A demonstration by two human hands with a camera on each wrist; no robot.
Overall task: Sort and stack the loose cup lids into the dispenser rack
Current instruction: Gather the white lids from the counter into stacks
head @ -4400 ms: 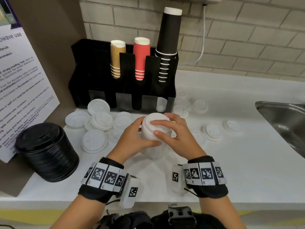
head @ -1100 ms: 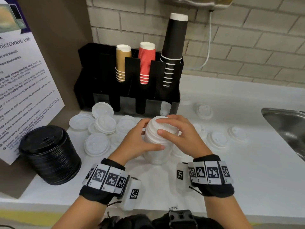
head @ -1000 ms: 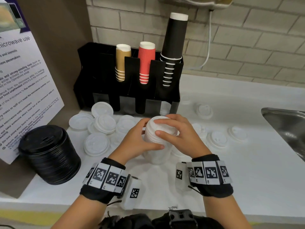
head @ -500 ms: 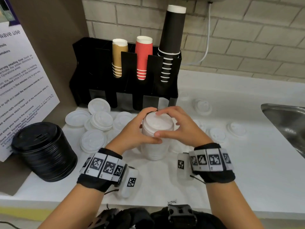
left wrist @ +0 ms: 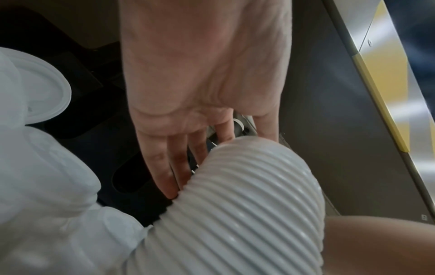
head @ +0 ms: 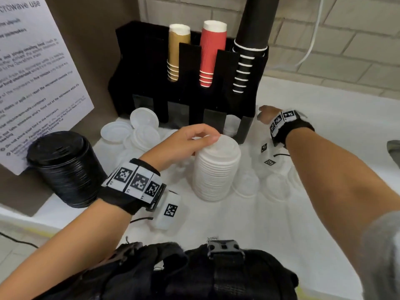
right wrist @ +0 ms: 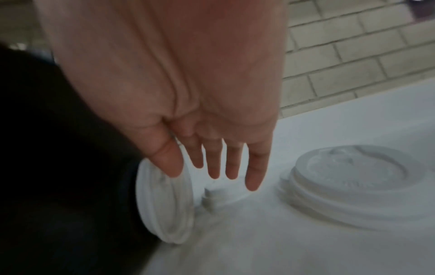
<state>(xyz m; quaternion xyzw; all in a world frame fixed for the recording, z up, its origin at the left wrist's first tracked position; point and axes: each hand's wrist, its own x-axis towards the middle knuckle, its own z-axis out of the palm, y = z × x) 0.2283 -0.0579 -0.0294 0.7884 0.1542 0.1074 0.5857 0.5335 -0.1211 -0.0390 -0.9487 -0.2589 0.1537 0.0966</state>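
White lid stack [head: 216, 169]: tall column of nested translucent-white lids, ribbed down its side, standing upright on the white surface [head: 270, 224] in front of the black dispenser rack [head: 190, 100]. Left hand [head: 184, 141] rests on the stack's top, fingers [head: 207, 138] loosely bent over the top lid's rim; a firm grip is not evident.

Right hand [head: 267, 113] reaches past the rack's right end, mostly hidden behind the wrist band in the head view. Rack holds tan cups [head: 178, 53], red cups [head: 211, 53] and black cups [head: 251, 40] in its upper slots. Loose white lids [head: 142, 128] lie scattered left of the stack, near the rack base; a black lid stack [head: 62, 167] stands further left, well apart from the white one.

Left wrist view: stack ribs [left wrist: 247, 204] seen close, fingers [left wrist: 164, 167] extended along the stack's far side, touching it. Not visible from the head.

Right wrist view: right hand [right wrist: 188, 111] has straight, spread fingers [right wrist: 256, 167], holding nothing. A lid on edge [right wrist: 164, 204] leans against the dark rack side just below the thumb; contact cannot be determined. Another lid [right wrist: 353, 186] lies flat on the surface to the right, apart from the fingers. Head view shows neither lid clearly.
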